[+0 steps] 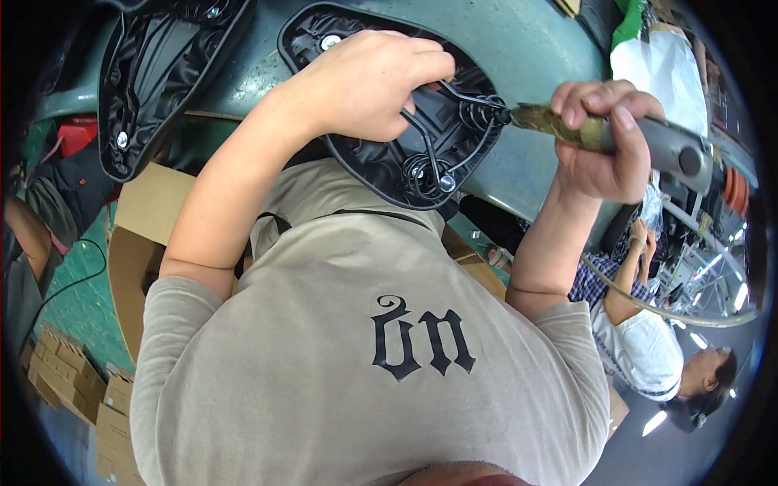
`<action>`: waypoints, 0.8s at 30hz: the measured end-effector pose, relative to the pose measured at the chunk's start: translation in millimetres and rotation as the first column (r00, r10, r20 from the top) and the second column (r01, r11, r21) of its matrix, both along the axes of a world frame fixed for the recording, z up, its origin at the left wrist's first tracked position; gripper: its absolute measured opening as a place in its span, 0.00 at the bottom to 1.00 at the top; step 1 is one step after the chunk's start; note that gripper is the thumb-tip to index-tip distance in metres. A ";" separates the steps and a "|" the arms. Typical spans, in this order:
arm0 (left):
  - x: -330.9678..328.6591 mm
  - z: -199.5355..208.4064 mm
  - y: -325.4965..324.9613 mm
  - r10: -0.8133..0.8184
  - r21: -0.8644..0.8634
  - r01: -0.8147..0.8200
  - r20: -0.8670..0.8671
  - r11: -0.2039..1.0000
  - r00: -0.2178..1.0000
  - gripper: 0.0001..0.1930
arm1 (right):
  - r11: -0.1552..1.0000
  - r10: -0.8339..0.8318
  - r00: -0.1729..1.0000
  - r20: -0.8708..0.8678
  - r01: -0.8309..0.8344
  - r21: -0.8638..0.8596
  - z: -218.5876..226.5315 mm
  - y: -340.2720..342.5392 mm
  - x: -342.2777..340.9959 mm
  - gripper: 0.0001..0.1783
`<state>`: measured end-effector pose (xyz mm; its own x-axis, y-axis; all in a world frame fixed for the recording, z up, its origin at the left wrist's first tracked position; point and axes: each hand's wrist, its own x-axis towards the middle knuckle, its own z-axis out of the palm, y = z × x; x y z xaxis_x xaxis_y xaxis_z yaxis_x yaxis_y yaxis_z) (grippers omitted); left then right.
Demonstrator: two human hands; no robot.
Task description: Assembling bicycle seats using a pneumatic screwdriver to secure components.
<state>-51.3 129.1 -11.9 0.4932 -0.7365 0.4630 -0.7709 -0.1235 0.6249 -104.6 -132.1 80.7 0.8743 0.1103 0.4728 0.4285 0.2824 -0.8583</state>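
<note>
An upturned black bicycle saddle point(365, 172) lies on the bench edge in front of me, its underside showing. Black coil springs point(478, 113) and a bent metal rail point(428, 144) sit on its wide end. My left hand point(369, 85) is closed round the rail, hiding part of the frame. In my right hand point(604, 138), fingers wrapped round it, is a grey air screwdriver point(677, 154) with yellowish tape on its front. Its tip points left and meets the saddle by the far spring; the exact contact is too small to tell.
Another upturned saddle point(166, 73) lies at left on the green bench point(251, 69). An open cardboard box point(150, 198) stands below the bench edge. A hose point(648, 306) curves at right, near a seated co-worker point(648, 348). Another person point(36, 227) is at far left.
</note>
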 end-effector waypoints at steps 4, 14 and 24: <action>0.4 10.6 3.6 -0.001 0.067 0.002 -0.020 0.998 1.000 0.23 | 0.988 -0.154 0.988 -0.004 0.154 0.011 21.7 13.1 -16.2 0.18; -93.3 11.0 108.0 0.397 0.128 -0.377 -0.230 0.918 0.889 0.30 | 0.836 -0.547 0.836 -0.040 0.543 -0.076 49.4 -20.7 -66.9 0.11; -54.4 202.8 107.9 0.741 0.601 -0.441 -0.599 0.667 0.305 0.18 | 0.765 -0.644 0.753 -0.139 0.625 -0.156 -26.3 -41.1 -74.7 0.14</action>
